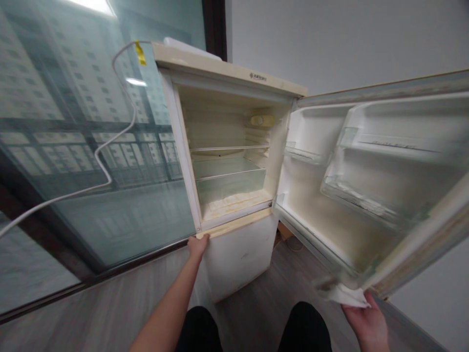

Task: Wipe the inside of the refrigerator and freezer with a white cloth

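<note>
In front of me stands a white refrigerator (240, 259) with its upper compartment uncovered. At the top left corner of the closed lower door (234, 227), my left hand (198, 244) grips the edge with its fingers curled over it. The upper door (308, 195) is swung wide to the right, with clear-fronted shelves on its inner side. Below that door's bottom corner, my right hand (366, 318) holds a crumpled white tissue (346, 296), blurred at its far end. Inside the compartment are glass shelves (230, 166) and a yellowish, stained floor (234, 203).
A white cord (134, 115) with a yellow tag (140, 54) runs from the refrigerator's top across the glass sliding door (91, 161) on the left. Something white and flat (190, 48) lies on top. My knees are close below. Behind the open door a brown box (285, 231) shows.
</note>
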`<state>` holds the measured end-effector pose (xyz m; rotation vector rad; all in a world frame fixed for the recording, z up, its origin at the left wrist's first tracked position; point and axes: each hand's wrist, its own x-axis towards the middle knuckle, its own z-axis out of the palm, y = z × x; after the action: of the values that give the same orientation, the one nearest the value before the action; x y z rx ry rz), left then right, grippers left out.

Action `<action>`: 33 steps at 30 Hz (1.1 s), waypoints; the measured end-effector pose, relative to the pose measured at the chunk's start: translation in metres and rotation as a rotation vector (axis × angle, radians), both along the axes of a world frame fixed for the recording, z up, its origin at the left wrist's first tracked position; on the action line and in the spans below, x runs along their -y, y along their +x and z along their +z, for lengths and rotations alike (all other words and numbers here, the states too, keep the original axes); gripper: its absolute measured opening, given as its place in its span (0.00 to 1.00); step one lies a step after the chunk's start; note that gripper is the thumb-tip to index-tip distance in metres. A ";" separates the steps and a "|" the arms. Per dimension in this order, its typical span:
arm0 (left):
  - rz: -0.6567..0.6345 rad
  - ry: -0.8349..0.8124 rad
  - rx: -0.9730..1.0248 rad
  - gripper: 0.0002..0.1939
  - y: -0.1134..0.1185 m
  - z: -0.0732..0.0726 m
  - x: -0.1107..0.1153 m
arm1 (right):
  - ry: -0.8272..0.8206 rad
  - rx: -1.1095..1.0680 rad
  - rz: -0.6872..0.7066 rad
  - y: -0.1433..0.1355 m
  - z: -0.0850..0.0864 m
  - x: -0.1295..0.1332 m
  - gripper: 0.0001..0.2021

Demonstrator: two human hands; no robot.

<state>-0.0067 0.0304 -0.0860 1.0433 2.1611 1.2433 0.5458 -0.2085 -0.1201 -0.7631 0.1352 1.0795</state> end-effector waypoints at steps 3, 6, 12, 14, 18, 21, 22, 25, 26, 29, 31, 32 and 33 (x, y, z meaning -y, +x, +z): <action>0.062 -0.049 0.002 0.21 0.009 -0.002 0.004 | 0.002 -0.042 -0.016 0.005 -0.001 0.006 0.17; 0.106 -0.040 -0.010 0.22 0.021 -0.005 0.009 | -0.036 -0.096 -0.018 0.009 0.000 0.011 0.17; 0.147 -0.009 -0.001 0.23 0.028 -0.005 0.013 | -0.053 -0.092 -0.007 0.015 -0.007 0.016 0.15; 0.148 -0.010 0.009 0.23 0.026 -0.004 0.012 | -0.050 -0.080 0.000 0.016 -0.010 0.016 0.15; 0.166 -0.018 0.028 0.22 0.025 -0.005 0.009 | -0.081 -0.122 -0.014 0.009 -0.009 0.018 0.18; 0.184 -0.017 0.043 0.21 0.026 -0.005 0.006 | -0.037 -0.124 0.021 0.003 -0.008 0.021 0.20; 0.188 -0.014 0.048 0.21 0.026 -0.006 0.006 | -0.020 -0.113 0.032 0.001 -0.008 0.022 0.21; 0.191 -0.007 0.062 0.21 0.026 -0.007 0.005 | -0.022 -0.092 0.027 0.002 -0.013 0.024 0.21; 0.192 -0.004 0.066 0.21 0.025 -0.007 0.004 | -0.031 -0.094 0.021 0.004 -0.015 0.024 0.21; 0.197 0.011 0.077 0.21 0.024 -0.009 0.004 | -0.059 -0.119 0.013 0.008 -0.020 0.022 0.21; 0.196 0.025 0.083 0.21 0.024 -0.010 0.003 | -0.090 -0.145 0.005 0.010 -0.023 0.021 0.20; 0.194 0.032 0.086 0.21 0.024 -0.011 0.003 | -0.111 -0.158 0.002 0.011 -0.024 0.020 0.19; 0.194 0.037 0.089 0.21 0.024 -0.012 0.002 | -0.136 -0.167 0.006 0.012 -0.025 0.019 0.19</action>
<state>0.0170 0.0279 -0.0976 0.7916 2.2197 1.3931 0.5576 -0.2272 -0.1456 -0.7943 0.3513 1.1474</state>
